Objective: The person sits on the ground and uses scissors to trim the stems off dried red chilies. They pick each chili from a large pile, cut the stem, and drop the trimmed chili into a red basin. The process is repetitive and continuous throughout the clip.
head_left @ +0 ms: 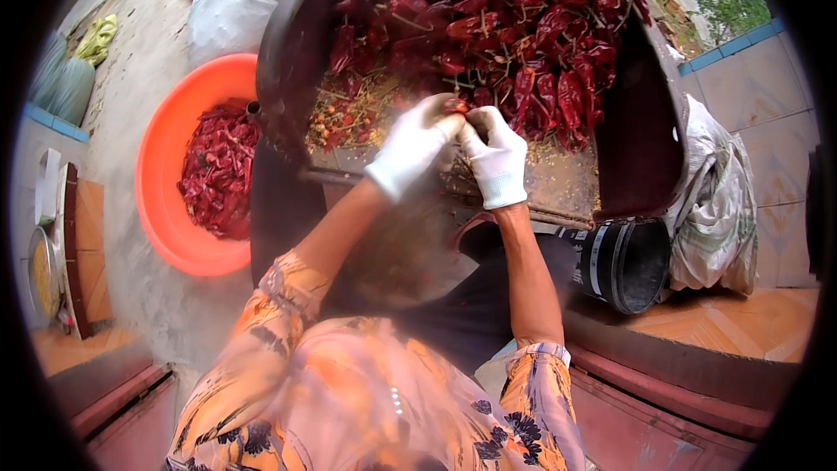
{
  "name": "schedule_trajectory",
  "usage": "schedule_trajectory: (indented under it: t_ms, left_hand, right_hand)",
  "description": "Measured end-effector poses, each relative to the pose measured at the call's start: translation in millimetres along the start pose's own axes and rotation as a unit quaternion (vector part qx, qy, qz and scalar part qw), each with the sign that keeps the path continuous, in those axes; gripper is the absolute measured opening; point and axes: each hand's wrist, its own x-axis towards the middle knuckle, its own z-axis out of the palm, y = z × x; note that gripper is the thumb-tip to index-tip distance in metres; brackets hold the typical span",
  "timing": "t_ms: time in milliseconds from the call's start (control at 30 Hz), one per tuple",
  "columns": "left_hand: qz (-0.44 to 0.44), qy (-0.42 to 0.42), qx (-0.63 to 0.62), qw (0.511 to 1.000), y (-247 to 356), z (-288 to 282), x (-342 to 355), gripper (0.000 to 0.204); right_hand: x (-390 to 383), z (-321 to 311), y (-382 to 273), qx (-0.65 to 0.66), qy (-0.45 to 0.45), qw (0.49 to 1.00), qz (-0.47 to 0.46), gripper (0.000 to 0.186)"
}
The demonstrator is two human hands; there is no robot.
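Both my hands wear white gloves and meet over the near edge of a dark maroon bin (641,139). Between their fingertips shows a small part of a dried red chili (456,105). My left hand (417,146) is closed on it, and my right hand (497,159) pinches it from the other side. A big heap of dried red chilies (506,30), many with stems, fills the far part of the bin. Loose seeds and bits of stem (349,118) lie near its left wall. The gloves hide most of the held chili.
Left of the bin, an orange basin (161,201) holds dark red chili pieces (214,170). A black bucket (641,266) lies on its side at the right, beside a whitish woven sack (719,209). Another pale sack (234,9) stands at the far left.
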Motion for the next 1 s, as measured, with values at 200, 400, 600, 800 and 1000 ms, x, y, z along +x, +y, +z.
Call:
schedule_trajectory:
  t_ms: [200,400,600,800,1000]
  left_hand:
    - [0.037,0.059,0.086,0.994,-7.5,3.2,-12.7,0.034]
    - [0.117,0.079,0.214,0.967,-12.9,11.7,-26.4,0.028]
    - [0.052,0.045,0.182,0.981,-17.4,4.3,-29.2,0.022]
    - [0.02,0.004,0.146,0.989,-11.6,2.5,-34.9,0.024]
    - [0.115,0.08,0.065,0.988,-22.8,-8.3,-26.3,0.023]
  right_hand:
    - [-0.6,-20.5,-7.4,0.184,-0.02,0.978,0.092,0.014]
    - [-7.7,-12.1,-10.4,0.093,-0.071,0.992,-0.039,0.011]
    - [-17.9,-5.6,-13.4,0.013,-0.032,0.989,-0.141,0.009]
    - [-11.5,-16.6,-12.6,0.42,-0.064,0.876,0.226,0.021]
    - [-4.3,-55.4,-22.8,0.235,-0.293,0.9,0.221,0.022]
